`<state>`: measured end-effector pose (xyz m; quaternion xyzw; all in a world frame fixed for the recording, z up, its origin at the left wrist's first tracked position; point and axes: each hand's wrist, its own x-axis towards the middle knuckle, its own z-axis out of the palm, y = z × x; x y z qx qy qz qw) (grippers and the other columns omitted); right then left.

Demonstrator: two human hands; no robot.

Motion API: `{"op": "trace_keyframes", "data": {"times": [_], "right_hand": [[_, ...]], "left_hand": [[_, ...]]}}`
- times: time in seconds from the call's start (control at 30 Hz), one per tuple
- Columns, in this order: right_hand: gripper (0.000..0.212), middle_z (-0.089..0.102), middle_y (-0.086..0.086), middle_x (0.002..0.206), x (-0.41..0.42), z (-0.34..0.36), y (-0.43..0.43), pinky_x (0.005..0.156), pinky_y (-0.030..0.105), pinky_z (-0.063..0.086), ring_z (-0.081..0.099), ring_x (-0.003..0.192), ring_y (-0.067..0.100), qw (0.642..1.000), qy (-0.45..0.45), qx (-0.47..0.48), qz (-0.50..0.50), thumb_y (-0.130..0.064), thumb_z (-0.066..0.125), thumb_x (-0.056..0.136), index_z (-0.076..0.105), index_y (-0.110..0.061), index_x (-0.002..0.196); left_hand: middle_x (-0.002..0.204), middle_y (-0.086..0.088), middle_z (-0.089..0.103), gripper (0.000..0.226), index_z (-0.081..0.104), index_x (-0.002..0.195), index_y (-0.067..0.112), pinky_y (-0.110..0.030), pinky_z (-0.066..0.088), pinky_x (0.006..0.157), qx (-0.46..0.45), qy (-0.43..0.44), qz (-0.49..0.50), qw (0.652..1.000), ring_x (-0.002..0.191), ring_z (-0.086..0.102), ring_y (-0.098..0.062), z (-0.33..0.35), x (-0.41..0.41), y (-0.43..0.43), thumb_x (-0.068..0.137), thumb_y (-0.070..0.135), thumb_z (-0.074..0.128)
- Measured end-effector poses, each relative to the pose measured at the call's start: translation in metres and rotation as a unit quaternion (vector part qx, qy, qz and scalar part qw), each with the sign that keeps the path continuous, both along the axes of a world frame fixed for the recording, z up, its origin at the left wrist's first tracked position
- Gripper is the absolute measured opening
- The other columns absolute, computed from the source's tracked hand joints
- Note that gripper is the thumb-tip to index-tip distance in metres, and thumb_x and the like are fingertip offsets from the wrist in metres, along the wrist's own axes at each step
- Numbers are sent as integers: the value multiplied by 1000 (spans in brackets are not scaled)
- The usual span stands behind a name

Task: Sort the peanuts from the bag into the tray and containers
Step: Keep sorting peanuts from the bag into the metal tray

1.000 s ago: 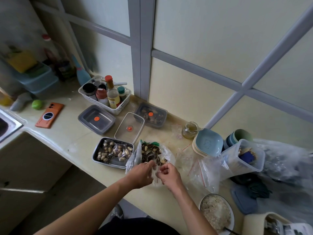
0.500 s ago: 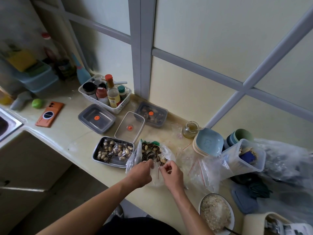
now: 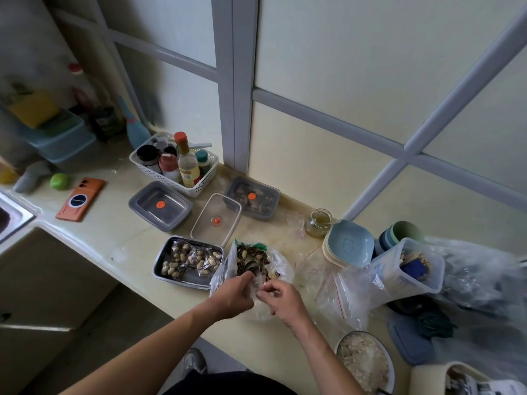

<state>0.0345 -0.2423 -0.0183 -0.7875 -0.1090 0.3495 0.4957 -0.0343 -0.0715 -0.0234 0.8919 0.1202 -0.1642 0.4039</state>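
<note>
- The right hand (image 3: 283, 299) has slid left since half a second ago. Its fingers (image 3: 265, 289) are now right next to the left hand (image 3: 232, 293). Before, they reached up to the bag's rim.
- The bag (image 3: 281, 263) sits on the bench (image 3: 114, 232), just past the hands. It is clear and crinkly, and its mouth is open. Inside are pale peanuts (image 3: 244, 254) mixed with dark stripy seeds (image 3: 258, 252), and a shiny spoon (image 3: 251, 266).
- Both bare arms reach in from below, and the hands meet at the bag's near side. The left fingers are curled and pinch the clear plastic. The right fingers pinch it too, thumb against fingertip.
- Just left of the bag, touching it, is the metal tray (image 3: 192, 277). It holds more peanuts in little clear packets (image 3: 199, 259).
- Behind the tray lies a clear lid (image 3: 215, 215) with an orange dot. The left grey container (image 3: 142, 208) is beside it. The back grey container (image 3: 268, 195), with nuts inside, is by the wall.
- Farthest back, a white basket (image 3: 196, 188) holds bottles.
</note>
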Motion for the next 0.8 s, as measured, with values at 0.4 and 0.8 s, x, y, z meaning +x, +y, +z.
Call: {"op": "trace_keyframes", "data": {"times": [0.4, 0.8], "right_hand": [[4, 75, 8, 80, -2, 0, 4, 46, 27, 40, 50, 48, 7, 997, 45, 19, -53, -16, 76, 92, 75, -15, 89], [22, 77, -9, 99, 7, 22, -9, 62, 18, 49, 65, 71, -1, 994, 22, 11, 103, -45, 59, 102, 76, -39, 114]], "left_hand": [[104, 4, 57, 72, 41, 114, 20, -32, 37, 76, 111, 3, -45, 993, 94, 53, -18, 2, 0, -11, 68, 65, 74], [93, 8, 68, 47, 55, 104, 25, -20, 47, 65, -55, 40, -4, 998, 81, 62, -9, -3, -1, -2, 76, 51, 81]]}}
